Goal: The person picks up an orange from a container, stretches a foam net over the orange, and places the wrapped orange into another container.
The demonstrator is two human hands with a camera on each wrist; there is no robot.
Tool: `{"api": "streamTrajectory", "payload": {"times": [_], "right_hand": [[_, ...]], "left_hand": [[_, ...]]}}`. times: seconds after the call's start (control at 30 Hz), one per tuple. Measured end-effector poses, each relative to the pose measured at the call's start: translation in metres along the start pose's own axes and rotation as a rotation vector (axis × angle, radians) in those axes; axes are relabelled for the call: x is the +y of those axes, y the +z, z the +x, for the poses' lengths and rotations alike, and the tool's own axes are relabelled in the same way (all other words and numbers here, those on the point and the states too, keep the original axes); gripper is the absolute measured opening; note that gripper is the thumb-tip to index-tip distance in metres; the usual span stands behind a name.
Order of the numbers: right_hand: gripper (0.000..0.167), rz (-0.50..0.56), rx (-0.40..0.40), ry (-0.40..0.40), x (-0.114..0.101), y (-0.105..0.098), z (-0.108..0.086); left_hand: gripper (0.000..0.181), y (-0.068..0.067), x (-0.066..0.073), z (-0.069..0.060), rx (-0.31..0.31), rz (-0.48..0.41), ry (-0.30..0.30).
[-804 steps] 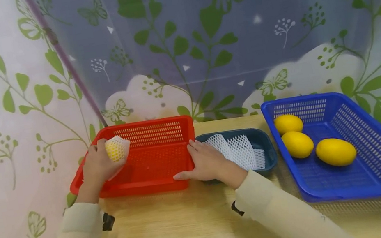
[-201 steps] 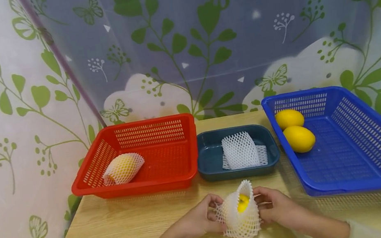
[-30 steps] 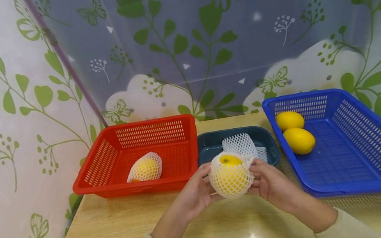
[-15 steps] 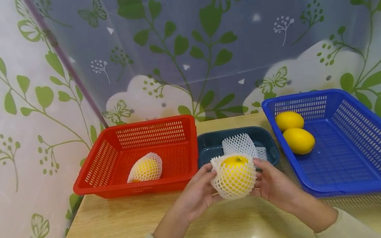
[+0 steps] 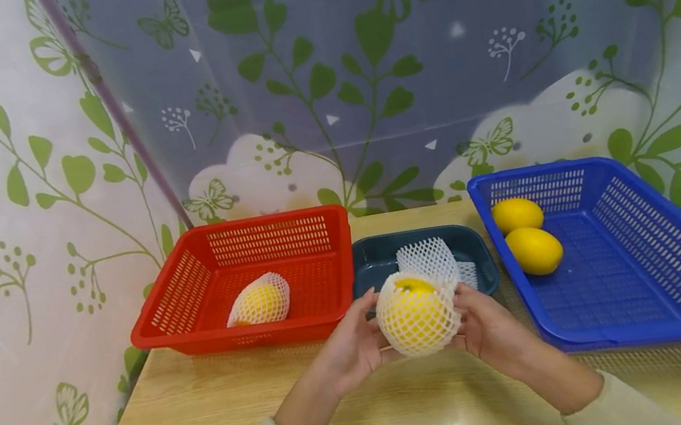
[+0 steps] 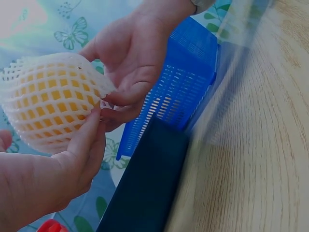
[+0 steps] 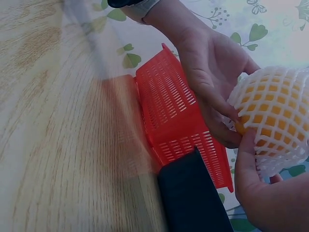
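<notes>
A yellow oval fruit [image 5: 420,319] in a white foam net sleeve is held between both hands above the table. My left hand [image 5: 354,348] grips its left side, and my right hand [image 5: 490,322] grips its right side, thumbs toward the upper edge of the sleeve. The stem end shows through the sleeve's opening. In the left wrist view the netted fruit [image 6: 53,104] sits between the fingertips of both hands. From the right wrist view, fingers of both hands meet at the fruit's [image 7: 275,111] lower end, where some bare skin of the fruit shows.
Left stands a red basket [image 5: 292,330] with one netted fruit [image 5: 262,300]. A dark teal tray [image 5: 374,255] behind the hands holds white foam nets [image 5: 426,258]. Two bare yellow fruits [image 5: 535,251] lie in the blue basket [image 5: 627,334] on the right. All stand on a wooden table [image 5: 224,409].
Within the last second the held fruit tilts in the hands, its sleeve opening shifting slightly. Since longer ago, one yellow fruit has left the blue basket and the hands have raised the netted fruit.
</notes>
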State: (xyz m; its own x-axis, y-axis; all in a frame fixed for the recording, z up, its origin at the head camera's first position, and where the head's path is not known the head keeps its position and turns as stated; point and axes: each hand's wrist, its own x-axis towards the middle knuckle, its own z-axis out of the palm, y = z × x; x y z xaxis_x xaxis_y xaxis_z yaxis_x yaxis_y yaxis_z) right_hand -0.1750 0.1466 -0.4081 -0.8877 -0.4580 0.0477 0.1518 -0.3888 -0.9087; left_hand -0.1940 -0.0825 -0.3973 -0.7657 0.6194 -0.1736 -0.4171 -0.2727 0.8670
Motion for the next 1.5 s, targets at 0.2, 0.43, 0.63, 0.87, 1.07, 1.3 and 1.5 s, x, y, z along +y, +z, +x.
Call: {"api": "streamTrajectory", "payload": {"times": [0.2, 0.43, 0.63, 0.87, 1.07, 1.3, 1.5], "right_hand": [[0.025, -0.001, 0.0, -0.002, 0.001, 0.0, -0.001], [0.022, -0.013, 0.022, 0.014, 0.003, 0.0, -0.001], [0.025, -0.067, 0.055, -0.048, 0.002, 0.003, -0.003], [0.047, -0.168, 0.184, -0.103, -0.003, 0.012, -0.006], [0.059, -0.166, 0.119, -0.119, -0.004, 0.011, -0.008], [0.067, -0.233, 0.137, -0.103, -0.001, 0.009, -0.007], [0.064, -0.223, 0.127, -0.109, -0.001, 0.009, -0.006]], "left_hand": [[0.058, 0.0, 0.0, 0.0, 0.004, 0.014, -0.006], [0.057, 0.0, -0.001, 0.0, 0.023, 0.054, 0.028], [0.055, -0.003, -0.004, 0.001, 0.027, 0.083, 0.05], [0.054, -0.002, -0.007, 0.001, 0.038, 0.056, 0.034], [0.053, -0.002, -0.008, -0.001, 0.047, 0.061, 0.027], [0.048, -0.003, -0.01, -0.001, 0.015, 0.074, 0.038], [0.045, -0.002, -0.01, 0.0, -0.011, 0.092, 0.033]]}}
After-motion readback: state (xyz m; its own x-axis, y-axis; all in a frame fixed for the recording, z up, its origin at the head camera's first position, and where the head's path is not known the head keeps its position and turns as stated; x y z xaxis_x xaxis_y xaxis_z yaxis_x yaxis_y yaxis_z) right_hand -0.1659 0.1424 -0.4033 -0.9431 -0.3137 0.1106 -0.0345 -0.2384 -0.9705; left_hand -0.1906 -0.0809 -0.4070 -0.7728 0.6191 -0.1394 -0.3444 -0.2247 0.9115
